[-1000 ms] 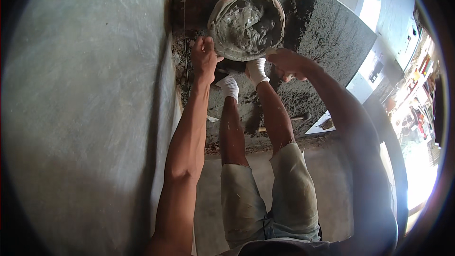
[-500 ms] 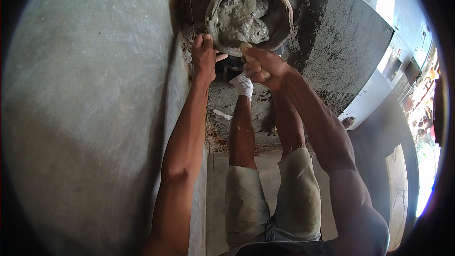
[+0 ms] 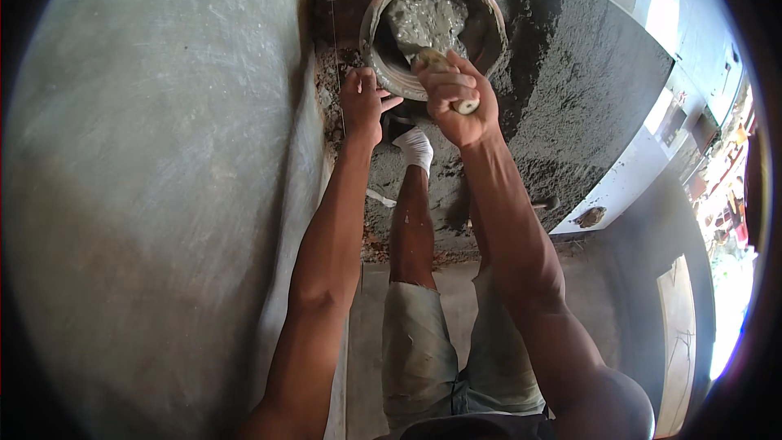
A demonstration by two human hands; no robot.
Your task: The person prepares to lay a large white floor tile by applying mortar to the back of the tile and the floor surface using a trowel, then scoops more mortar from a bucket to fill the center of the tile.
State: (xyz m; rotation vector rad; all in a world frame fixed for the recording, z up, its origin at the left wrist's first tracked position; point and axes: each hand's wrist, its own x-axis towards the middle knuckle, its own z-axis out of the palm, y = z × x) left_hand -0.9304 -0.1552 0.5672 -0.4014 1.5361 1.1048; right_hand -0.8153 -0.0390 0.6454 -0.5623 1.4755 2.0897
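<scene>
My right hand (image 3: 458,98) is wrapped round the thick pale handle of a trowel (image 3: 466,106), whose butt sticks out below my fingers. Its front end reaches into a round, mortar-smeared bucket (image 3: 498,33), where the blade cannot be made out under the mortar. Wet grey mortar (image 3: 428,20) lies in a glossy heap inside. Beside the bucket's near left rim is my left hand (image 3: 362,106), fingers partly curled and other digits stretched apart below the rim; whether it presses on the bucket is unclear. A thin string (image 3: 332,16) runs close past this hand.
A smooth grey wall (image 3: 163,155) rises along the left. Rough dark mortar (image 3: 586,73) covers the surface at right, bordered by a white board (image 3: 611,195). My foot in a white sock (image 3: 415,147) stands just below the bucket. A mortar clump (image 3: 590,216) sits on the board.
My right hand has moved forward over the bucket's near rim with the trowel. The mortar heap looks narrower and shifted, with more of the bucket's inside showing. My left hand has moved slightly right and nearer.
</scene>
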